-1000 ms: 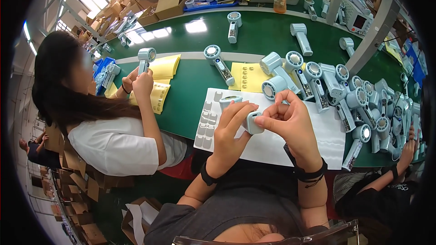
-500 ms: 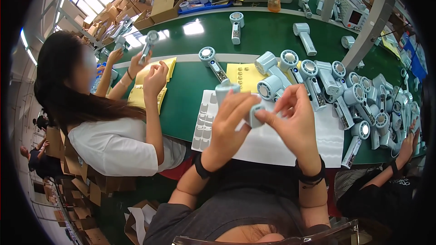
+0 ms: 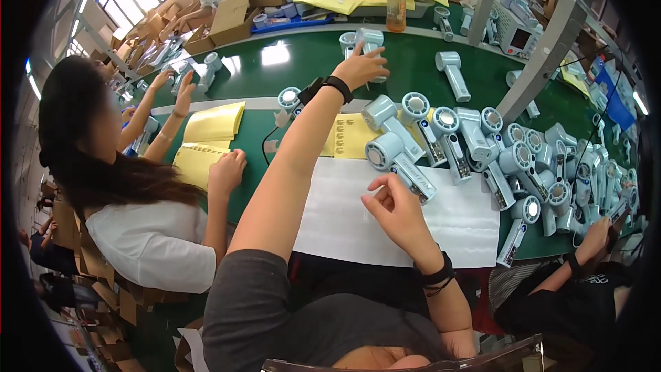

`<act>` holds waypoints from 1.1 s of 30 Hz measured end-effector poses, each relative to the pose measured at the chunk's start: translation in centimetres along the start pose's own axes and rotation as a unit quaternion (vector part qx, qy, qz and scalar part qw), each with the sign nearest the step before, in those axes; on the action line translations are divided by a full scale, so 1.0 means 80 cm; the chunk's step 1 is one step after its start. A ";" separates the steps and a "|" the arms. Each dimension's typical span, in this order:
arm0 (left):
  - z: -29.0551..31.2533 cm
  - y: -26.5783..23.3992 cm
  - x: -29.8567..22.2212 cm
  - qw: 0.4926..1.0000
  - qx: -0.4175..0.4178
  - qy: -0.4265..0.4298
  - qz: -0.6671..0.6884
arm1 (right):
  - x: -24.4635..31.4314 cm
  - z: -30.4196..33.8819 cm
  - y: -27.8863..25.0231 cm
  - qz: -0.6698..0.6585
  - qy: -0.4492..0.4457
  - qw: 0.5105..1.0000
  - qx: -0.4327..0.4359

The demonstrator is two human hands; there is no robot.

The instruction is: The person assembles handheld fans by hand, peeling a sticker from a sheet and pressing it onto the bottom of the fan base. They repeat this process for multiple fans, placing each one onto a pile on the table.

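Note:
My left hand (image 3: pixel 361 67) reaches far across the green table, its fingers spread beside a pale blue handheld fan (image 3: pixel 372 38). Part of that fan is hidden behind the hand. Just left of it is another handheld fan (image 3: pixel 348 43). Over the white sheet (image 3: pixel 330 210) hovers my right hand (image 3: pixel 401 213), its fingers loosely curled, thumb and forefinger apart, with nothing seen between them. In front of it a fan (image 3: pixel 385 151) lies with its handle on the sheet. My left forearm covers much of the area left of the sheet.
Many fans (image 3: pixel 518 158) are heaped at the right, some with open handles. A yellow sheet (image 3: pixel 354 134) lies beneath several. A metal post (image 3: pixel 544 48) rises at the right; an orange bottle (image 3: pixel 396 3) stands at the back. Co-workers sit on both sides, one beside yellow sheets (image 3: pixel 213 124).
My left hand has gone from above the white sheet to the far strip, where a second fan now sits. My right hand has parted from it and dropped lower. The left co-worker's fan has left their hand.

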State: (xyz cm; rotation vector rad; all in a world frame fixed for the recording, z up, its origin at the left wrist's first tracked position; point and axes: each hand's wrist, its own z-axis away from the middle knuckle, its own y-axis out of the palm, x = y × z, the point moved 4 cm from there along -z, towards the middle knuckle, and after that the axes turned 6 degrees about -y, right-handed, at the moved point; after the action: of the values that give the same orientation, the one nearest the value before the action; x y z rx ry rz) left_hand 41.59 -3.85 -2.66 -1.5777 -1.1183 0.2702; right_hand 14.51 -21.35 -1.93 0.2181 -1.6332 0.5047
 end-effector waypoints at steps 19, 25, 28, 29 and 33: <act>0.076 -0.168 0.049 0.834 -0.238 -0.451 0.212 | -0.021 -0.035 0.152 0.314 -0.244 0.918 0.000; 0.172 -0.283 -0.020 0.716 -0.422 -0.462 0.311 | -0.027 -0.045 0.155 0.283 -0.208 0.934 -0.057; 0.243 -0.301 -0.063 0.640 -0.503 -0.449 0.368 | -0.027 -0.038 0.173 0.378 -0.232 0.894 -0.054; 0.249 -0.322 -0.081 0.606 -0.576 -0.407 0.367 | -0.022 -0.033 0.185 0.367 -0.247 0.895 -0.055; 0.298 -0.313 -0.126 0.551 -0.565 -0.509 0.344 | -0.027 -0.038 0.183 0.347 -0.242 0.901 -0.091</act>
State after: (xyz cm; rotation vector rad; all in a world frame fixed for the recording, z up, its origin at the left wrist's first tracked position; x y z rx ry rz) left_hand 7.28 1.77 6.76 -3.2535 -1.5688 1.3562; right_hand 11.26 -7.40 -6.75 -0.4384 -2.2322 0.8761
